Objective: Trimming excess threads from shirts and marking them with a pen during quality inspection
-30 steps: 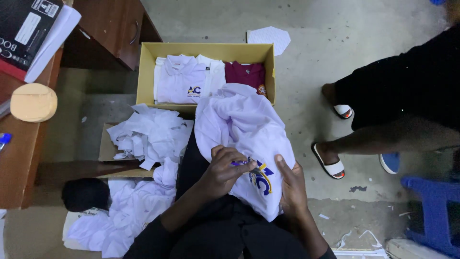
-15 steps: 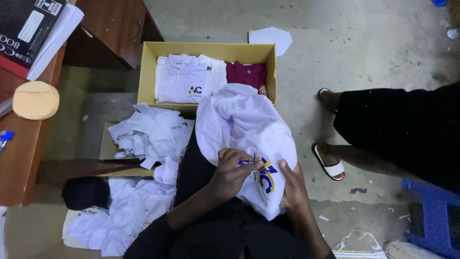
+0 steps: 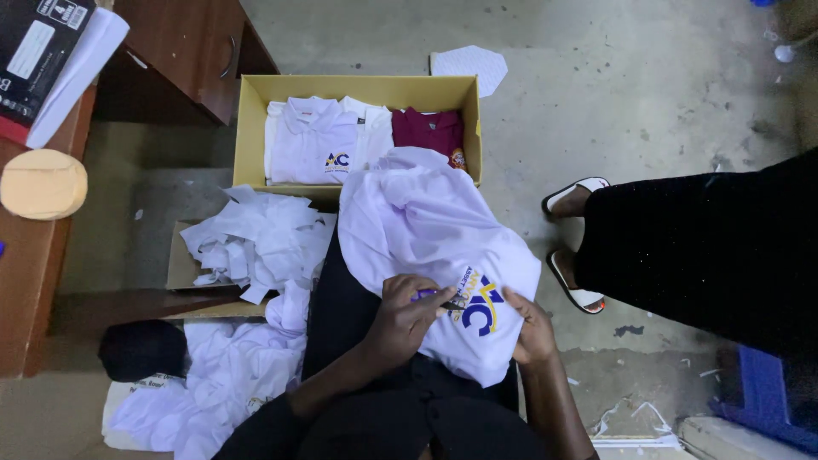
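Note:
A white shirt point(image 3: 426, 230) with a blue and yellow printed emblem lies over my lap. My left hand point(image 3: 409, 315) pinches a small purple and dark tool point(image 3: 434, 296) at the emblem's left edge. My right hand point(image 3: 530, 328) grips the shirt's cloth just right of the emblem and holds it taut. The tool's tip is partly hidden by my fingers.
A yellow cardboard box point(image 3: 247, 128) ahead holds folded white shirts point(image 3: 315, 140) and a maroon one point(image 3: 429, 130). White paper scraps point(image 3: 256, 238) lie on cardboard at left, more white shirts point(image 3: 213, 383) below. Another person in black with white sandals point(image 3: 579, 281) stands at right. A wooden desk point(image 3: 25, 273) is far left.
The person at right has stepped closer, both sandalled feet now side by side. My hands stay on the emblem, with the tool shifted slightly.

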